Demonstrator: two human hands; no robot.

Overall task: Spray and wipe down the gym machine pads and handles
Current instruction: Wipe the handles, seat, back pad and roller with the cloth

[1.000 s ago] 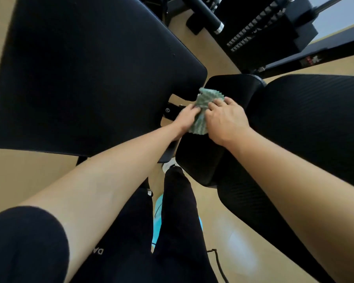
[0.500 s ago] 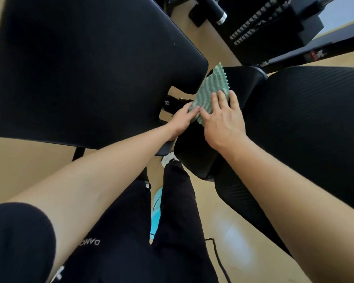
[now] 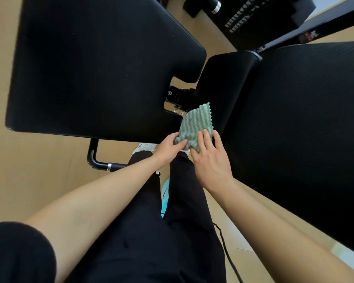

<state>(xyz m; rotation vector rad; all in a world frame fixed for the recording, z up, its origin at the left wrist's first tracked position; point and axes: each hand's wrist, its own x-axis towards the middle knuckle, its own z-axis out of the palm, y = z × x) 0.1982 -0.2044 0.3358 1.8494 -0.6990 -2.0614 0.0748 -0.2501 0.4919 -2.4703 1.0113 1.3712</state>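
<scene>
Head: cloth (image 3: 196, 122) in L hand (image 3: 169, 149)

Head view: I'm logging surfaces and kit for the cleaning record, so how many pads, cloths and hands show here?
Black pads: 3 (left pad, middle pad, right pad)
Cloths: 1 (green cloth)
Hands: 2 (left hand, right hand)
Total: 6
</scene>
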